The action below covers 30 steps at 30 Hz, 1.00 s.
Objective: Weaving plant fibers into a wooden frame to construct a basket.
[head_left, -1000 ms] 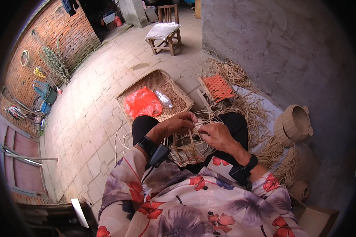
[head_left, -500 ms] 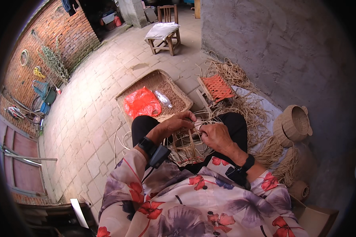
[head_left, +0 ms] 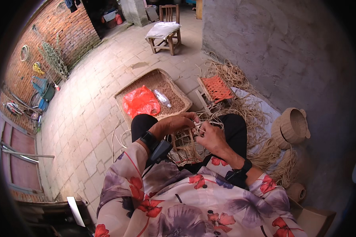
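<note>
Between my knees lies an open lattice of pale woven cord (head_left: 184, 147), with loose ends sticking out around it. At its far edge my left hand (head_left: 182, 121) is closed, fingertips pinching a strand of the cord. Just right of it, my right hand (head_left: 211, 136) is closed too, thumb and forefinger on the same strands. The fingertips of both hands almost meet. Which exact strand each one grips is partly hidden by the fingers.
Ahead is a woven tray (head_left: 120, 103) with a red plastic bag (head_left: 140, 100), a clear bottle (head_left: 162, 98) and brown grains. To the right are an orange-webbed stool (head_left: 218, 88), heaps of cord (head_left: 247, 112) and round woven baskets (head_left: 294, 125). A wooden chair (head_left: 165, 31) stands farther off.
My right hand has turned a little and its fingers have drawn in toward the left hand's fingertips. My left hand has shifted slightly. The woven cord stays between my knees.
</note>
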Tool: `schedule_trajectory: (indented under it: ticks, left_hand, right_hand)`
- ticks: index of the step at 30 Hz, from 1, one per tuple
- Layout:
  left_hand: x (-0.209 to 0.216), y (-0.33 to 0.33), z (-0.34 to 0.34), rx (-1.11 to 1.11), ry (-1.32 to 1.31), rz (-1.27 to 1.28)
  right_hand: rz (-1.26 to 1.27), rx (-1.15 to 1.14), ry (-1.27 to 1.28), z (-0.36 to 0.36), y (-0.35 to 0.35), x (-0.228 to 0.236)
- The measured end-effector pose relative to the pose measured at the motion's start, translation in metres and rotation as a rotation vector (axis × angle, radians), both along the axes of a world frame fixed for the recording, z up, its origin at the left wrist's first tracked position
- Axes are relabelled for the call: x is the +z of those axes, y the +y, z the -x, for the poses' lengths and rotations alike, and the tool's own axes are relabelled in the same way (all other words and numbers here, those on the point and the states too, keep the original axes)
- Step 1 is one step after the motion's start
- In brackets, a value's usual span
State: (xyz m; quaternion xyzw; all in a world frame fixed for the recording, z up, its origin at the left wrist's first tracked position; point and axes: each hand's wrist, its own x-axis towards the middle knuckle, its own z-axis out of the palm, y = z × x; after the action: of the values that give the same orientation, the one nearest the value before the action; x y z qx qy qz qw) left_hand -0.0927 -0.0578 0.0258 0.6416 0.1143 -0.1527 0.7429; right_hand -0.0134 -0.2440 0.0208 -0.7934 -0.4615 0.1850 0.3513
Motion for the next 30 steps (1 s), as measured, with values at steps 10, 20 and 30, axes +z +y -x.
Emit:
schedule_trajectory:
  ticks: [10,20,30]
  left_hand:
    - [-0.005,-0.005,0.003,0.006,-0.025,0.031]
    - [-0.007,-0.007,0.007,0.037,-0.275,-0.261]
    - [0.003,-0.027,0.018,0.270,-0.326,-0.689]
  right_hand:
    - [-0.060,-0.008,0.562,-0.011,0.002,0.009]
    - [-0.083,0.113,1.278,-0.037,-0.004,0.029]
    - [-0.448,-0.080,0.905,-0.206,-0.179,0.078]
